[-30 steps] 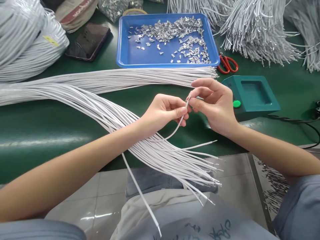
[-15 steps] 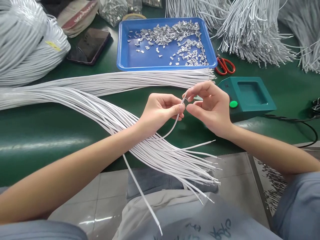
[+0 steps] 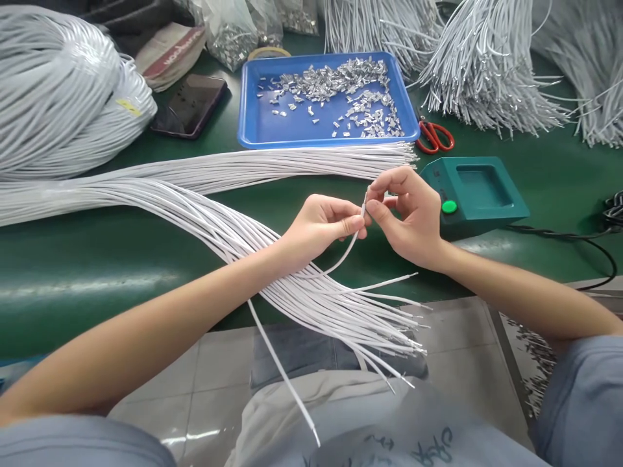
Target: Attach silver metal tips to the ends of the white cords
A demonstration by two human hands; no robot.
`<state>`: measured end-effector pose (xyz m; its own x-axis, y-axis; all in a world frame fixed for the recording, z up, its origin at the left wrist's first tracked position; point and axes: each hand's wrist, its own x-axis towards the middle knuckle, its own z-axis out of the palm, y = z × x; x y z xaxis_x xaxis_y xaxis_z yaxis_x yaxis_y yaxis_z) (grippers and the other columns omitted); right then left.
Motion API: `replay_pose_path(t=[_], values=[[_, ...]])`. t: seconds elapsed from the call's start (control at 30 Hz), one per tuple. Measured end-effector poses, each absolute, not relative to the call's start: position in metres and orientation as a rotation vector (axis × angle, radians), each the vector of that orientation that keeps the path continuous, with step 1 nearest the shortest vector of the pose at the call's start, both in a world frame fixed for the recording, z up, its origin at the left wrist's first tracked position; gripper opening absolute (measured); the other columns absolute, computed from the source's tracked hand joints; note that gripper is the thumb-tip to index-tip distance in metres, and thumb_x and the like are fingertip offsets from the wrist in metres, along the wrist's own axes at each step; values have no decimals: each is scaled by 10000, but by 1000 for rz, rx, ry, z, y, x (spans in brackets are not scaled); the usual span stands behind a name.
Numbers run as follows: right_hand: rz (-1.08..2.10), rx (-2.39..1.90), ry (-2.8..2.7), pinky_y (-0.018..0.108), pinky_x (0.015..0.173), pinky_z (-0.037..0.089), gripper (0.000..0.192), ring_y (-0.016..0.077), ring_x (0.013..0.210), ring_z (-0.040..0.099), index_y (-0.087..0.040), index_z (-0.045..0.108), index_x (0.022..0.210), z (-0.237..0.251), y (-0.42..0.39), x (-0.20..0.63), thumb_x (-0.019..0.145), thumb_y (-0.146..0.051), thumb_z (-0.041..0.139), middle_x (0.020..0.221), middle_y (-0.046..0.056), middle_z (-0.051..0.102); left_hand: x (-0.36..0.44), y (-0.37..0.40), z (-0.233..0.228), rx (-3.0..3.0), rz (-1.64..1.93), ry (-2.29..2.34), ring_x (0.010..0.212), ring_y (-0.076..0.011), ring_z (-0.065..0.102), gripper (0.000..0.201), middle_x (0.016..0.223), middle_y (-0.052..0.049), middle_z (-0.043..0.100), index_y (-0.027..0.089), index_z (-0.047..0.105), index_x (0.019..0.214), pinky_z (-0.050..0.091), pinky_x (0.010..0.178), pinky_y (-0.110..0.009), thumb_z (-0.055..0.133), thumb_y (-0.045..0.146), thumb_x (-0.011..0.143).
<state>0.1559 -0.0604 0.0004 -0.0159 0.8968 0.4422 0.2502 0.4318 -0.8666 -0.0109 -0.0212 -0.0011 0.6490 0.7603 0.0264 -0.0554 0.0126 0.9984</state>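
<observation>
Between thumb and fingers, my left hand [image 3: 331,227] grips a white wire [image 3: 351,243] close to its stripped end, which points upward. My right hand [image 3: 406,211] is closed in a pinch at the tip of that same wire, thumb against forefinger. Whether a small metal part sits between those fingers is too fine to make out. Beneath my left forearm runs a loose bundle of white wires [image 3: 292,292], its stripped ends fanned out over the table's front edge. One single wire [image 3: 282,373] hangs down apart from it.
Behind my hands lie a second wire bundle [image 3: 272,162] and a blue tray [image 3: 282,133] of small metal terminals [image 3: 335,78]. Red-handled scissors [image 3: 435,137] and a green device [image 3: 479,194] with a cable are at right. A phone [image 3: 189,107] and coiled wire [image 3: 53,91] lie left.
My right thumb and forefinger have closed together at the wire's tip, where they were apart before. The wire end stands more upright. The whole view has shifted slightly.
</observation>
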Motion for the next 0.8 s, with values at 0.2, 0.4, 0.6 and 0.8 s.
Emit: replay_pose_path(t=[0.2, 0.4, 0.6, 0.8], values=[[1131, -1002, -1293, 218, 502, 406, 265, 78, 583, 511, -221, 515, 852, 6, -57, 156, 713, -210, 739, 666, -56, 566, -17, -13, 3, 1995, 846, 753, 608, -130, 547, 211, 651, -35, 676, 174, 715, 691, 386, 578, -267, 666, 322, 834], [1830, -1018, -810, 162, 444, 301, 373, 63, 569, 452, -196, 530, 850, 17, -58, 154, 578, -172, 785, 617, -71, 514, -28, 1, 3, 2629, 1001, 760, 658, -146, 484, 175, 755, -33, 690, 247, 723, 751, 271, 584, -295, 594, 265, 868], [1300, -1002, -1162, 204, 501, 470, 220, 90, 649, 555, -208, 623, 930, 8, -52, 157, 740, -279, 708, 758, -22, 620, -17, -17, 4, 2003, 1025, 800, 543, -100, 478, 131, 637, -18, 638, 166, 713, 746, 366, 533, -247, 647, 259, 812], [872, -951, -1493, 215, 541, 537, 216, 110, 738, 639, -231, 621, 1062, -7, -49, 159, 875, -339, 629, 858, 3, 665, -14, -21, 10, 1559, 911, 711, 559, -85, 540, 164, 655, -26, 678, 132, 716, 710, 449, 568, -223, 722, 286, 767]])
